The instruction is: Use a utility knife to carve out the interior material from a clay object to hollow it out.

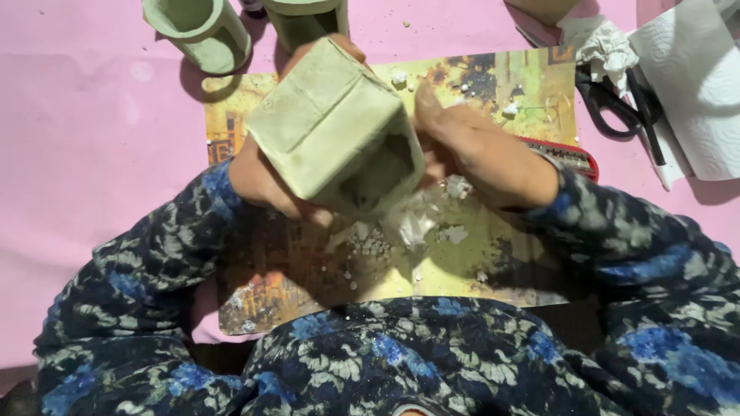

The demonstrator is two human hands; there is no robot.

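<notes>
- Left hand [262, 181] wrapped around a pale green square mould [335, 127], grip closed on its far side, thumb tip peeking over the top edge at 12 o'clock.
- Mould held above the middle of the counter, tilted, open mouth turned down toward 5 o'clock, closed base toward 10 o'clock.
- Right hand [482, 154] at 3 o'clock of the mould, fingers tucked in at its open mouth; grip there hidden by the mould wall, cannot tell whether pinching anything.
- Underneath, a yellow printed sheet [532, 85] spread flat on the pink counter [92, 139].
- Grey crumbs [371, 246] and white scraps [416, 227] strewn on the sheet at 6 o'clock of the mould.
- Round green pot [202, 31] lying on its side at 11 o'clock, well apart from the hands.
- Second green block [307, 21] at 12 o'clock, just beside the round pot, partly cut by the frame edge.
- Black scissors [617, 104] at 2 o'clock, off the sheet's right edge.
- White paper towel [694, 85] at 2 o'clock, beyond the scissors.
- Red-edged tool [570, 158] poking out past the right wrist at 3 o'clock, mostly covered.
- Blue and grey floral sleeves [154, 262] filling the lower frame.
</notes>
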